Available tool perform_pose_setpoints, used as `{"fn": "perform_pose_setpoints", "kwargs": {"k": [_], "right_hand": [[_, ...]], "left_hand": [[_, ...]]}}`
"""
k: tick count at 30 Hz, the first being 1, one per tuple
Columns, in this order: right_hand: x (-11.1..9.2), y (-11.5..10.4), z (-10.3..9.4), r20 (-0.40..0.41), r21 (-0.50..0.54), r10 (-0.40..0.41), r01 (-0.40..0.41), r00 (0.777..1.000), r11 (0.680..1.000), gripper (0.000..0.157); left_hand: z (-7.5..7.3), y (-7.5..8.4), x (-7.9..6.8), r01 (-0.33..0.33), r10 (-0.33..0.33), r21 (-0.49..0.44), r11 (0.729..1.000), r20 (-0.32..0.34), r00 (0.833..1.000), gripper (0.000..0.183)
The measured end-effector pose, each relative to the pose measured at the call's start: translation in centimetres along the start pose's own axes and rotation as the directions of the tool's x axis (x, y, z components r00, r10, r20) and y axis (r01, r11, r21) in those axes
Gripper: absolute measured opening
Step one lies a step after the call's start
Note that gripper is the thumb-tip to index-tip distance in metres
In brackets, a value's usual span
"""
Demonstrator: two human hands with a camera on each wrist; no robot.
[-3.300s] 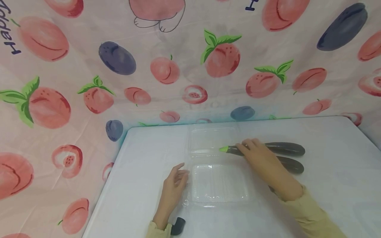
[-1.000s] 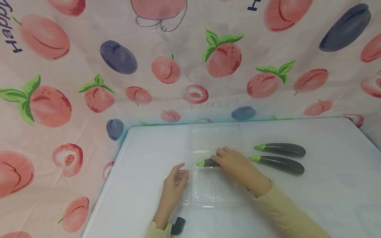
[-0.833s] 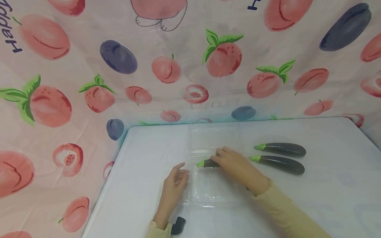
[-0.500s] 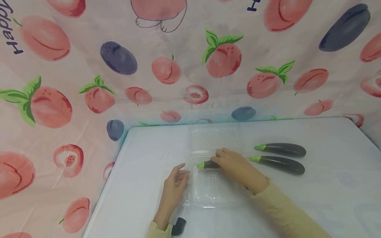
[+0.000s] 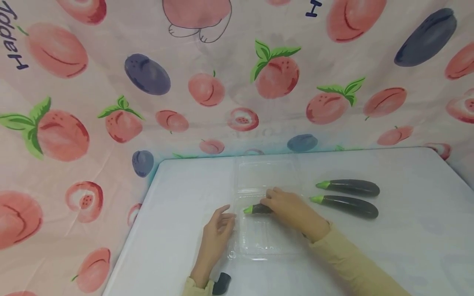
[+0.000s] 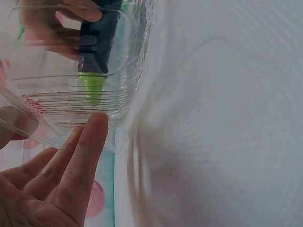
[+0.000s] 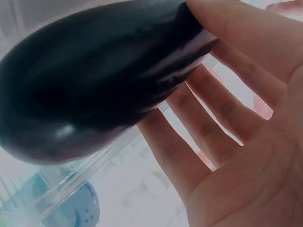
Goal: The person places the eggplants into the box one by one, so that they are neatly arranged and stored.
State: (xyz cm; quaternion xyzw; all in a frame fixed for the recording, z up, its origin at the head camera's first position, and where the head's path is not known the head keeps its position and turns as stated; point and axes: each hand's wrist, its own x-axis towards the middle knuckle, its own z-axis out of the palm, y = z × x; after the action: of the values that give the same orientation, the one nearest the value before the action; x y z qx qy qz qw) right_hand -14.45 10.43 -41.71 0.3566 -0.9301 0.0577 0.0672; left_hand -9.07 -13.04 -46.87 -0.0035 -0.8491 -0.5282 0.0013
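right hand grasping eggplant inside clear box, green tip toward 9 o'clock, left hand relaxed, fingers at box's 9 o'clock side, two more eggplants at 3 o'clock

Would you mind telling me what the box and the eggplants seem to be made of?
Box: thin, clear, glossy plastic, most likely; its ridged walls are see-through and catch bright glints.
Eggplants: smooth and glossy, near-black with vivid green stem ends. The shine would suit real skin or a moulded plastic imitation; I can't tell which.
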Motion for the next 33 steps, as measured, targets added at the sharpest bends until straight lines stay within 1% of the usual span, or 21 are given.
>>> {"fn": "perform_pose_setpoints", "kwargs": {"k": [6, 14, 20, 28, 33], "right_hand": [[0.01, -0.01, 0.29, -0.005, 0.016, -0.012, 0.012, 1.0, 1.0, 0.028], [0.11, -0.12, 0.43, -0.039, -0.003, -0.042, 0.042, 0.998, 0.999, 0.025], [0.24, -0.16, 0.76, -0.012, 0.0, -0.031, 0.031, 0.999, 1.0, 0.027], [0.18, -0.13, 0.99, -0.004, 0.009, -0.013, 0.013, 1.0, 1.0, 0.031], [0.05, -0.13, 0.79, 0.004, 0.011, -0.006, 0.006, 1.0, 1.0, 0.035]], "left_hand": [[-0.13, -0.19, -0.03, 0.001, -0.001, 0.002, 1.0, 0.01, 1.0, 0.046], [-0.05, -0.15, 0.05, -0.002, 0.002, 0.005, 1.0, 0.005, 1.0, 0.046], [0.01, -0.11, 0.07, 0.003, -0.003, 0.004, 1.0, 0.003, 1.0, 0.045], [-0.01, -0.16, 0.02, -0.003, 0.003, -0.004, 1.0, 0.007, 1.0, 0.045], [-0.01, -0.17, 0.04, -0.008, 0.008, 0.0, 1.0, 0.006, 1.0, 0.045]]}}
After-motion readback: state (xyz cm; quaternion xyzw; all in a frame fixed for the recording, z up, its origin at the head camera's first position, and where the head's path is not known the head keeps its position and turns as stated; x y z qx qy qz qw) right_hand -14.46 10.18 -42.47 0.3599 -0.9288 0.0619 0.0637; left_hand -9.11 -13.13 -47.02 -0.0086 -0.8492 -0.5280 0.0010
